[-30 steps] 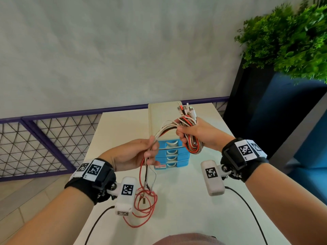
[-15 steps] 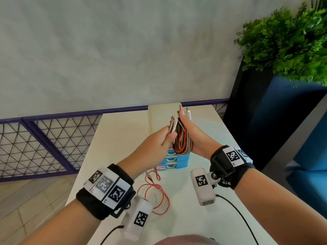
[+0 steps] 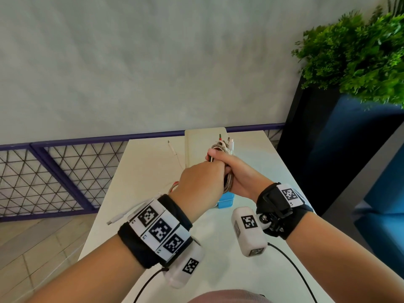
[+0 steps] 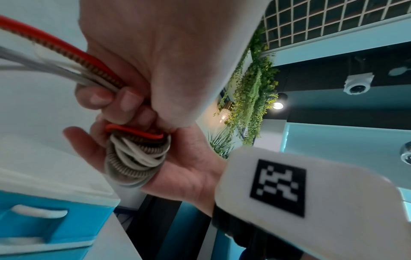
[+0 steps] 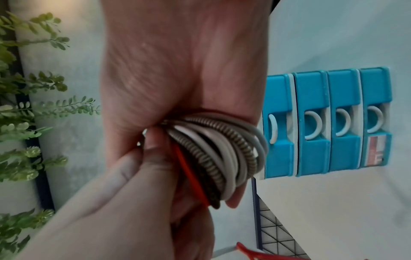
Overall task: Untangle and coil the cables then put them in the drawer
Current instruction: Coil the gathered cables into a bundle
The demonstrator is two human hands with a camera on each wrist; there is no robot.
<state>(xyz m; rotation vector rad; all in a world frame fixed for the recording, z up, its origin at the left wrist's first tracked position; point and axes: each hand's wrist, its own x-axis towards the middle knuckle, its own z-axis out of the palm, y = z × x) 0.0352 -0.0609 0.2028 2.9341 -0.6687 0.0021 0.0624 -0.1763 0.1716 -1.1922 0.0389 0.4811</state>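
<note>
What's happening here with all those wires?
A person is winding several cables into one coil. The right hand holds the coiled bundle, while the left hand grips the loose strands feeding into it. The blue drawer unit on the table looks closed, so nothing is stored yet.

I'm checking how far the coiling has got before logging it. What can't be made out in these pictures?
- How many cables are in the mixed red, white and braided cable bundle: strands overlap in every view.
- Left hand fingertips in the head view: its own back hides them.
- Blue plastic drawer unit in the head view: mostly behind both hands.
- Right hand palm: covered by the coil.
</note>
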